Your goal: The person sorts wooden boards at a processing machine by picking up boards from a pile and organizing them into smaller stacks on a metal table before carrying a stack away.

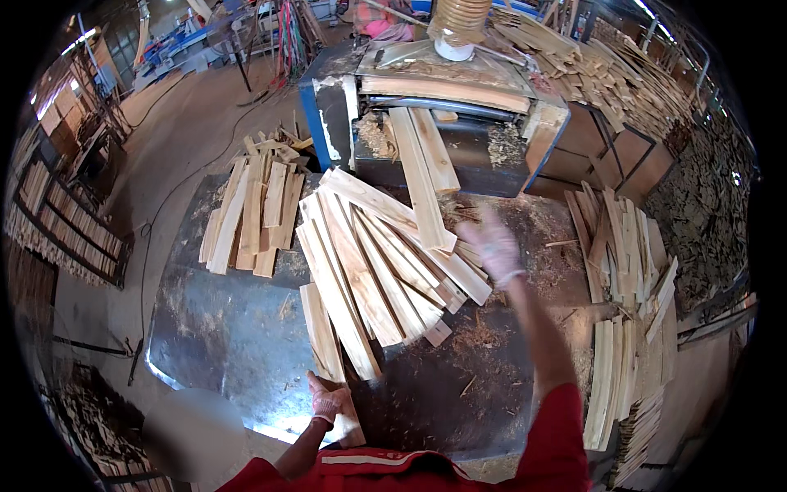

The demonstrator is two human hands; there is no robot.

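My left hand, in a pale glove, is closed around the near end of a wooden board at the table's front edge. My right hand, gloved too and blurred, is above the table at the right of the boards. Its fingers look stretched out, with nothing seen in them. Close to it is the near end of a long board that slopes down from the machine. Between my hands a fanned pile of light boards lies on the dark metal table.
A blue-sided woodworking machine with a ribbed hose stands ahead; a second board rests at its opening. Shorter boards are stacked at the table's left. More boards stand at the right. Someone in pink is behind the machine.
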